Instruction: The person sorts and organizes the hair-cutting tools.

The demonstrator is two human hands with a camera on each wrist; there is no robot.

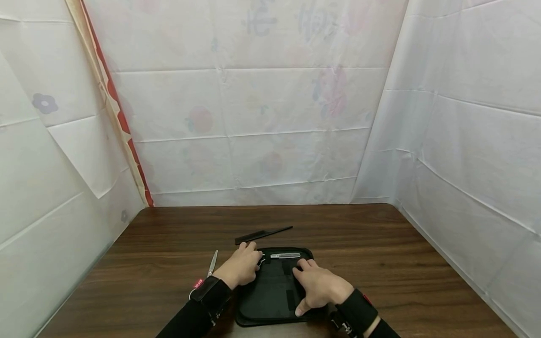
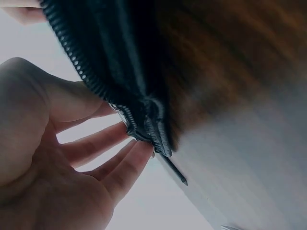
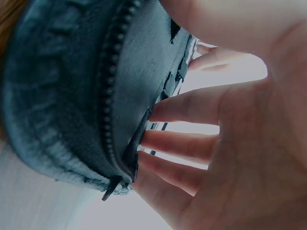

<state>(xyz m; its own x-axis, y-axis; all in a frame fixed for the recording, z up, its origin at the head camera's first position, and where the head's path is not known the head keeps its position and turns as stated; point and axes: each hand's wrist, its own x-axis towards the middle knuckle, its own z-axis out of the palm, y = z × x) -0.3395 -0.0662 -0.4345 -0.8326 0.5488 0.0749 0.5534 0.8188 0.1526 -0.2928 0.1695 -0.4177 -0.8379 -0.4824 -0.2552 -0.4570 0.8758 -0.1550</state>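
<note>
At six o'clock from the comb (image 1: 253, 237), the black case (image 1: 265, 300) is touched at ten o'clock by the left grip (image 1: 242, 264), any pinch indiscernible, and at three by the spread right grip (image 1: 321, 284).

Right hand (image 3: 249, 132): palm faces camera, four fingers extended, tips against the inner edge of the black case (image 3: 136, 81); thumb across top of view. Toothed zip (image 3: 104, 105) curves along case rim, pull (image 3: 110, 188) hanging at lower end. Part of left hand (image 3: 211, 58) beyond; brown wood (image 3: 9, 12), upper left corner.
</note>
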